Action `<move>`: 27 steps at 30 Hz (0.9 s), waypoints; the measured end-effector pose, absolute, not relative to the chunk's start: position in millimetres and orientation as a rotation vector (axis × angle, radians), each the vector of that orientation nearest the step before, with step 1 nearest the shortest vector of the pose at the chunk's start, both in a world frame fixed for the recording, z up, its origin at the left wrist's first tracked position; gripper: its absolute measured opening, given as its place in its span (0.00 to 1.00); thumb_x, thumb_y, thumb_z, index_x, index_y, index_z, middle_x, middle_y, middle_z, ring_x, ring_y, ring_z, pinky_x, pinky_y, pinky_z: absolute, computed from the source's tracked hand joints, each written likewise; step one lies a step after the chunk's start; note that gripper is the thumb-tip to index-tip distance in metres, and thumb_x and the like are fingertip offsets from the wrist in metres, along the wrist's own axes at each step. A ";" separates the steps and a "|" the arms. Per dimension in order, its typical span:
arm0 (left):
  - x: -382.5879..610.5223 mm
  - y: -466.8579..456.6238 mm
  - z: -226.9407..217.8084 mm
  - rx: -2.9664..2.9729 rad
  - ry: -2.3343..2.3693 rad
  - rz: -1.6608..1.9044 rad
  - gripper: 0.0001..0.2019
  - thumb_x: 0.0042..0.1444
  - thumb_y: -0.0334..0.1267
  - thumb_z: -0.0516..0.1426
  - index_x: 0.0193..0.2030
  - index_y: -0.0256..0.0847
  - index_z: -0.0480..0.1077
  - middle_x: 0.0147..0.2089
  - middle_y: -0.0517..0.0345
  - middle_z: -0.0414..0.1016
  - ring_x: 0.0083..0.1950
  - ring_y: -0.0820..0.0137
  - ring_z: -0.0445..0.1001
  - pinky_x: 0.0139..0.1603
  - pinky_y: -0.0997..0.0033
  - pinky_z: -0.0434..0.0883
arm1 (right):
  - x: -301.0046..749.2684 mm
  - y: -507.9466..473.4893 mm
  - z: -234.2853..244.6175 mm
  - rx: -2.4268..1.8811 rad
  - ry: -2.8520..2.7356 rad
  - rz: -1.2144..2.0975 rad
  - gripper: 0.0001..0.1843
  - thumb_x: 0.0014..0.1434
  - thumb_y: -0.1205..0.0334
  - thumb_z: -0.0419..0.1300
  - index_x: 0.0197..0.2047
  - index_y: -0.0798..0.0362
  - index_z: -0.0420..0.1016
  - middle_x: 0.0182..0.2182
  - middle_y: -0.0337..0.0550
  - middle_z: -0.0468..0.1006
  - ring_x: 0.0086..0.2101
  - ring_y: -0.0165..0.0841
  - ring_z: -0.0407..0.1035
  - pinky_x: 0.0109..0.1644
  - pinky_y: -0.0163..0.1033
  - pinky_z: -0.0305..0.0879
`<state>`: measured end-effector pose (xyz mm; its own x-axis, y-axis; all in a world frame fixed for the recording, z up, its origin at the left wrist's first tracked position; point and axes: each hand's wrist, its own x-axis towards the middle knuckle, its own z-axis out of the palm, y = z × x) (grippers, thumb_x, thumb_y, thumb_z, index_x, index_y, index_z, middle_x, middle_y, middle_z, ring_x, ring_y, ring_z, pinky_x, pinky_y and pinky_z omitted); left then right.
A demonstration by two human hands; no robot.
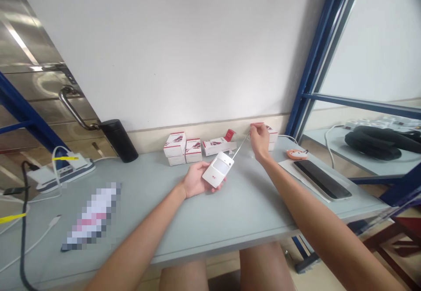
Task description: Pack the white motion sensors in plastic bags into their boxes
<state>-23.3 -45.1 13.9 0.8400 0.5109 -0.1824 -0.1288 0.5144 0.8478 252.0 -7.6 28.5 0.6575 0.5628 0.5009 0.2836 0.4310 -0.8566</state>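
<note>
My left hand (195, 180) lies palm up over the grey table (158, 194) and holds a white plastic sensor-like device (219, 169) with a round-cornered window and a small red mark. My right hand (259, 141) pinches a thin silver wire or pin (241, 146) between its fingers. That wire runs down to the device's upper corner. Just behind my right hand stands a white box with red trim (271, 136), partly hidden by the fingers. Further left are several similar boxes (174, 145), and a red flap (230, 134) rises from an open one (219, 146).
A black flask (119, 140), a white power strip (62, 172) with cables and a pixelated object (92, 216) lie left. To the right are an orange fox-shaped item (297, 154) and a dark tablet (321, 179). A wall backs the table.
</note>
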 end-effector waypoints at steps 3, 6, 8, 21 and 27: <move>-23.9 -45.5 14.7 0.887 0.466 0.478 0.22 0.60 0.46 0.54 0.52 0.29 0.73 0.42 0.36 0.79 0.33 0.57 0.77 0.30 0.65 0.65 | 230.1 -17.7 28.9 -1.158 -1.021 0.294 0.14 0.63 0.49 0.57 0.39 0.51 0.76 0.36 0.42 0.80 0.37 0.37 0.72 0.45 0.41 0.67; -24.9 -44.1 15.7 0.805 0.478 0.589 0.22 0.60 0.45 0.55 0.53 0.29 0.74 0.42 0.35 0.79 0.34 0.57 0.77 0.30 0.66 0.65 | 204.5 -29.4 25.4 -1.162 -1.199 0.427 0.17 0.65 0.47 0.57 0.38 0.51 0.79 0.35 0.42 0.81 0.36 0.37 0.72 0.43 0.41 0.67; -25.8 -42.1 16.0 0.784 0.487 0.673 0.21 0.60 0.44 0.55 0.53 0.30 0.74 0.41 0.35 0.79 0.33 0.57 0.77 0.29 0.66 0.65 | 190.1 -36.1 21.6 -1.162 -1.328 0.515 0.19 0.65 0.46 0.57 0.40 0.51 0.81 0.36 0.42 0.83 0.35 0.37 0.73 0.42 0.40 0.67; -21.9 -39.6 14.2 0.862 0.499 0.763 0.22 0.59 0.44 0.53 0.52 0.29 0.74 0.40 0.37 0.79 0.30 0.57 0.76 0.27 0.64 0.66 | 229.9 -28.3 21.8 -1.681 -1.596 -0.373 0.19 0.68 0.61 0.53 0.57 0.51 0.80 0.52 0.54 0.80 0.54 0.49 0.69 0.61 0.52 0.61; -23.8 -38.2 12.9 0.829 0.484 0.747 0.22 0.59 0.44 0.54 0.53 0.29 0.73 0.41 0.36 0.80 0.31 0.56 0.77 0.28 0.64 0.67 | 274.0 -19.7 13.7 -2.023 -1.559 -0.476 0.18 0.68 0.63 0.51 0.44 0.55 0.83 0.51 0.63 0.77 0.60 0.59 0.59 0.62 0.59 0.55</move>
